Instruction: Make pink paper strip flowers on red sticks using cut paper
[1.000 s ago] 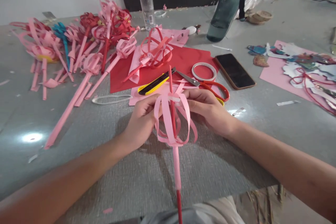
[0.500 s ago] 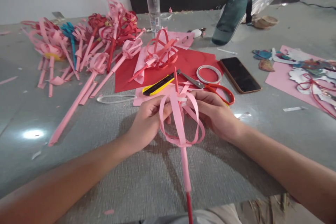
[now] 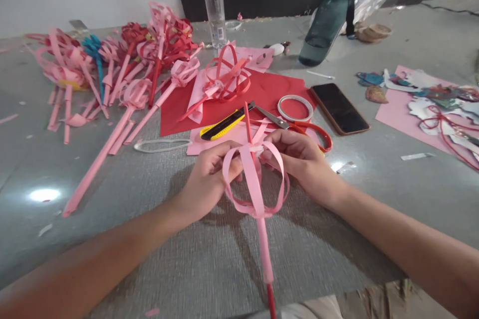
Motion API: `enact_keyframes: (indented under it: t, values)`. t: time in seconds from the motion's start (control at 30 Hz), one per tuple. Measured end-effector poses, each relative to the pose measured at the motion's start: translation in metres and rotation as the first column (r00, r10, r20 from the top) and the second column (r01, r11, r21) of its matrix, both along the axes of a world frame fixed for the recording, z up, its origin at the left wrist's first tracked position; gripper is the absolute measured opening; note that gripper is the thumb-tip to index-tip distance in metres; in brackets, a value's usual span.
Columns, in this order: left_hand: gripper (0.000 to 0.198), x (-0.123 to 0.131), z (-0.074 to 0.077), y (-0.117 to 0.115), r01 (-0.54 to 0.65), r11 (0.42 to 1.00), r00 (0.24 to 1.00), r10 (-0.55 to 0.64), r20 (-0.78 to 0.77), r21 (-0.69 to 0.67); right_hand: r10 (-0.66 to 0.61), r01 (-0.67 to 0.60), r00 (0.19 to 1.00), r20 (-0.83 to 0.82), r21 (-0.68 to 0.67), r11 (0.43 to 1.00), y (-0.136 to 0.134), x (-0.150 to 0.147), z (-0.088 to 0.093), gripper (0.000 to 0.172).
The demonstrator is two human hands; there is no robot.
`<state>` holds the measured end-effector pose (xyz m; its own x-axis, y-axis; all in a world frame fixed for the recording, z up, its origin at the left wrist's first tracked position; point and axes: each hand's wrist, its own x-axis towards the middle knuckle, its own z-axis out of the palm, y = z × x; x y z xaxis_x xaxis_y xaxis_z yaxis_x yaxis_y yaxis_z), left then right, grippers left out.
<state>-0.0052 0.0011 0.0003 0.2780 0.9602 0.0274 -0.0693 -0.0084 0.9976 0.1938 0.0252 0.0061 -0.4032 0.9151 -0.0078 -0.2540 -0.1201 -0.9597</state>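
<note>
Between my two hands stands a pink paper lantern (image 3: 253, 179), its curved strips bowed out around a thin red stick (image 3: 248, 122). A rolled pink paper tube (image 3: 265, 254) sleeves the stick below the strips. My left hand (image 3: 213, 177) pinches the lantern's upper part from the left, its fingertips partly behind a strip. From the right, my right hand (image 3: 305, 162) pinches the strip ends near the top, by a small whitish piece of tape (image 3: 256, 149). A loose pink strip end sticks up beside the stick.
Beyond my hands lie a yellow-black box cutter (image 3: 222, 124), orange-handled scissors (image 3: 310, 132), a tape roll (image 3: 295, 108), red paper (image 3: 277, 84) and a phone (image 3: 340, 108). Finished paper pieces (image 3: 127, 60) pile up at left. A dark bottle (image 3: 324, 25) and a clear bottle (image 3: 214, 7) stand behind.
The view has shifted slightly. The top of the lantern sits a little lower, and both hands keep their pinch at its upper part.
</note>
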Motion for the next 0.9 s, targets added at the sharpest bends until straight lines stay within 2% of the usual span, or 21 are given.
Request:
enact_keyframes:
  t: [0.23, 0.3, 0.37, 0.43, 0.5, 0.57, 0.63, 0.73, 0.9]
  values:
    - [0.017, 0.004, 0.010, -0.001, 0.014, 1.000, 0.997, -0.012, 0.071, -0.019, 0.011, -0.013, 0.999, 0.033, 0.087, 0.996, -0.004, -0.001, -0.001, 0.023]
    - [0.015, 0.004, 0.009, -0.001, 0.015, 1.000, 0.998, -0.014, 0.056, -0.021, -0.025, 0.009, 0.995, 0.092, 0.166, 0.986, -0.005, 0.000, -0.003, 0.020]
    - [0.013, 0.003, 0.009, -0.001, 0.005, 1.000, 0.999, -0.004, 0.044, -0.016, -0.100, 0.027, 0.972, 0.213, 0.320, 0.947, -0.006, 0.002, -0.005, 0.015]
    - [0.013, 0.004, 0.009, -0.001, -0.019, 1.000, 0.999, 0.019, 0.031, -0.006, -0.209, -0.009, 0.920, 0.333, 0.549, 0.836, -0.006, 0.005, -0.007, 0.011]
    - [0.015, 0.004, 0.009, 0.000, -0.043, 0.999, 0.999, 0.043, 0.014, 0.001, -0.313, -0.082, 0.874, 0.373, 0.746, 0.661, -0.006, 0.008, -0.007, 0.013]
    - [0.016, 0.005, 0.008, 0.000, -0.054, 0.999, 0.998, 0.054, 0.018, -0.001, -0.373, -0.131, 0.859, 0.352, 0.853, 0.504, -0.004, 0.010, -0.008, 0.013]
    - [0.017, 0.005, 0.007, 0.000, -0.049, 0.999, 0.998, 0.050, 0.046, -0.018, -0.413, -0.139, 0.853, 0.319, 0.902, 0.408, -0.003, 0.011, -0.008, 0.011]
    - [0.017, 0.003, 0.004, 0.001, -0.041, 0.998, 0.997, 0.044, 0.067, -0.046, -0.459, -0.144, 0.840, 0.290, 0.934, 0.327, -0.002, 0.011, -0.007, 0.008]
    - [0.013, 0.000, -0.001, 0.000, -0.035, 0.999, 0.999, 0.035, 0.014, 0.003, -0.477, -0.160, 0.831, 0.287, 0.944, 0.288, -0.001, 0.011, -0.006, 0.009]
